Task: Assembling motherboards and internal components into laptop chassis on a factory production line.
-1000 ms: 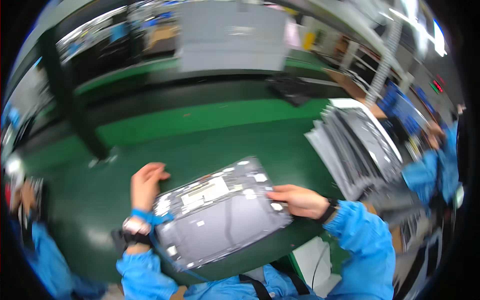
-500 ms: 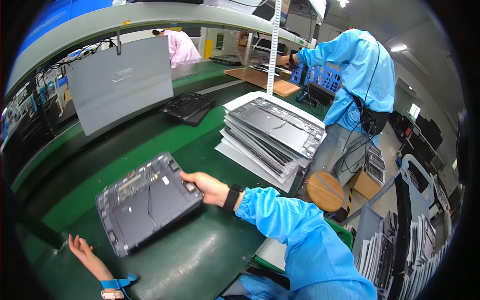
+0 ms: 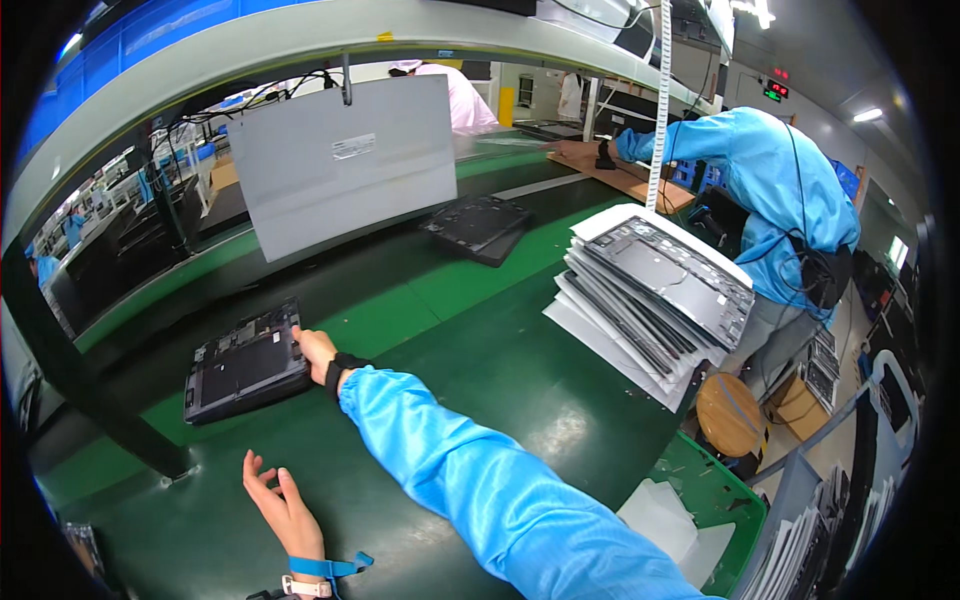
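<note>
At the left of the bench, my right hand (image 3: 318, 354) grips the right edge of a dark grey laptop base (image 3: 250, 368), its thumb on top and its other fingers hidden underneath. The base lies face up with its inner parts exposed, near the dark strip that runs along the bench. Whether it rests on the surface or hovers just over it, I cannot tell. Nearer to me, my left hand (image 3: 287, 512) is raised over the green bench top (image 3: 430, 350). It holds nothing, with its fingers apart and a blue strap round the wrist.
A stack of laptop panels with white sheets (image 3: 650, 300) stands at right. Two dark laptop parts (image 3: 480, 228) lie farther back, beside a hanging grey board (image 3: 350, 165). A metal post (image 3: 100, 390) rises at left. A green bin (image 3: 735, 500) sits at lower right; a co-worker (image 3: 760, 190) leans in beyond.
My right hand has carried the laptop base away from me toward the far left. My left hand stays open nearby. The view has swung left, so the stack appears farther right.
</note>
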Demonstrator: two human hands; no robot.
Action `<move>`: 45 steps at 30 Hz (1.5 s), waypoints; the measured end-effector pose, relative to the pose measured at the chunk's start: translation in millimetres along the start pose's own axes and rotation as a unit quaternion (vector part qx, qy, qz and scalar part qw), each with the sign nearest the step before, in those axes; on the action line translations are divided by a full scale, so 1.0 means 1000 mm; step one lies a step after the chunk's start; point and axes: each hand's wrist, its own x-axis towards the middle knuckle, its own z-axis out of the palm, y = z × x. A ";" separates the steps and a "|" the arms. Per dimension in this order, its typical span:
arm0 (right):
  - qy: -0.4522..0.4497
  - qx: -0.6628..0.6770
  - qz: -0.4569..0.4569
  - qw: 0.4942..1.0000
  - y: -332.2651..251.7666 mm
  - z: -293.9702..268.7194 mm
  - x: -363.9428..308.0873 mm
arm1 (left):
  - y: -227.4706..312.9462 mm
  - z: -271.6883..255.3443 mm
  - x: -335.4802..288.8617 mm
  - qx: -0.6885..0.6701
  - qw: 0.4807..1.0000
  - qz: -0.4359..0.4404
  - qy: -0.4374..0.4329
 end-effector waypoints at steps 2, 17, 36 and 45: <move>0.050 -0.107 -0.052 0.992 0.013 0.011 0.021 | 0.006 0.003 -0.001 -0.001 1.000 -0.002 -0.006; 0.359 -0.742 -0.295 0.483 -0.165 -0.190 -0.028 | -0.001 -0.004 0.001 0.051 0.998 -0.005 -0.036; 0.169 -0.898 -0.325 0.243 -0.151 -0.239 0.139 | 0.009 -0.020 0.007 0.086 0.993 -0.004 -0.076; -0.016 -0.903 -0.395 0.169 -0.150 -0.112 -0.090 | 0.006 -0.016 0.004 -0.072 0.991 -0.016 -0.109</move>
